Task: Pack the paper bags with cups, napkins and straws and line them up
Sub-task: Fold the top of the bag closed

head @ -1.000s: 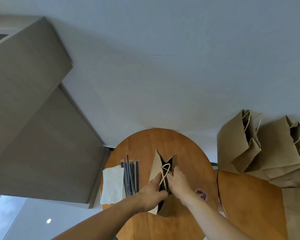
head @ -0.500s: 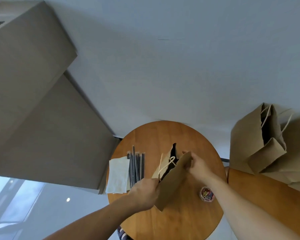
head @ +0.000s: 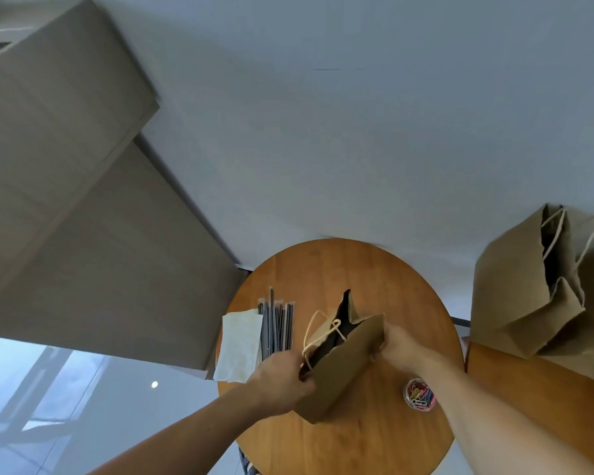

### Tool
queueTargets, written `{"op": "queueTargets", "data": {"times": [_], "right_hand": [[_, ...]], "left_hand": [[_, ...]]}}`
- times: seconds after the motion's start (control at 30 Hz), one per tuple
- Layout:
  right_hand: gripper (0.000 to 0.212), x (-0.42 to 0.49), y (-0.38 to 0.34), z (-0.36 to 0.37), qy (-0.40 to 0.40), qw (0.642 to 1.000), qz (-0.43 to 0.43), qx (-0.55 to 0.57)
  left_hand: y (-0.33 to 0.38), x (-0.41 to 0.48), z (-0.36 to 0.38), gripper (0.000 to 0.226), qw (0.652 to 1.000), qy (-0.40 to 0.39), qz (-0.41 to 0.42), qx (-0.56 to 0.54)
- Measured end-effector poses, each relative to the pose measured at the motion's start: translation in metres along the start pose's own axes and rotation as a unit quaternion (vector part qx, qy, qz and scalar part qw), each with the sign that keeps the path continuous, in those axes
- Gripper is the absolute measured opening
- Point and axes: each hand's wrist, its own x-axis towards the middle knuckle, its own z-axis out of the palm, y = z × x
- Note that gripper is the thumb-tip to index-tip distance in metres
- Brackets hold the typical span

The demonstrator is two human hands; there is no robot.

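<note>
Brown paper bag with cord handles sits mid round wooden table, tilted, mouth part open. My left hand is curled round the rim at its near-left end, and my right hand pinches the right edge. Judging by that, I'm on the opening step. Next I stand it upright and free one hand for the wrapped black straws and white napkins just left. No cups in view. More brown bags stand far right.
</note>
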Motion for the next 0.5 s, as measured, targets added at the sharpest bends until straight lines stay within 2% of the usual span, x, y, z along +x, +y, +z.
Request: {"op": "queueTargets", "data": {"times": [0.1,0.17,0.23,0.4,0.5], "right_hand": [[0.039,0.001,0.000,0.003,0.004,1.000,0.003,-0.008],[0.034,0.000,-0.002,0.006,0.010,1.000,-0.003,-0.011],[0.029,-0.002,-0.003,0.008,0.021,1.000,-0.012,0.001],[0.032,-0.014,-0.010,-0.006,0.047,0.996,-0.037,0.065],[0.037,-0.022,-0.027,-0.024,0.070,0.994,-0.075,0.046]], "left_hand": [[0.000,-0.001,0.005,0.013,1.000,0.002,-0.012,0.003],[0.001,-0.002,0.008,0.019,1.000,0.004,-0.004,0.001],[0.003,-0.005,0.009,0.016,1.000,0.013,0.008,-0.002],[0.010,-0.004,-0.004,0.033,0.998,0.059,0.010,0.026],[0.019,0.000,-0.016,0.036,0.998,0.041,0.029,0.023]]}}
